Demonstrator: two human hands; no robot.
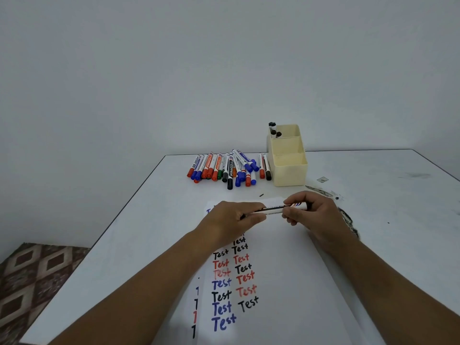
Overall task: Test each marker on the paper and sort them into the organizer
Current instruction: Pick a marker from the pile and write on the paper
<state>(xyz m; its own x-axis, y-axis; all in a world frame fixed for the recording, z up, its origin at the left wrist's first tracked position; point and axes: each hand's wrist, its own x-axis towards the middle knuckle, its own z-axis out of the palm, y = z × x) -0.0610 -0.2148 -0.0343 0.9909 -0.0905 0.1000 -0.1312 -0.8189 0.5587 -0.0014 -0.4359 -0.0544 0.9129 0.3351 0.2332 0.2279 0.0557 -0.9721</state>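
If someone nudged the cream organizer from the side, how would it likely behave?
The organizer looks like thin plastic, so it is probably light and would slide. Only the rear compartment holds markers, standing upright, so it may tip backward if pushed high.

I seem to be in a plain room at home: my white worktop (373,185) stands against a bare pale grey wall (174,70), and a brown-and-cream diamond-patterned rug (32,277) lies near left.

both hands, left hand (232,216) and right hand (312,212), are gripping one marker (273,209) level above the paper (286,270) (rows of "test" written); loose markers (229,168) are lying beside the organizer (288,168).
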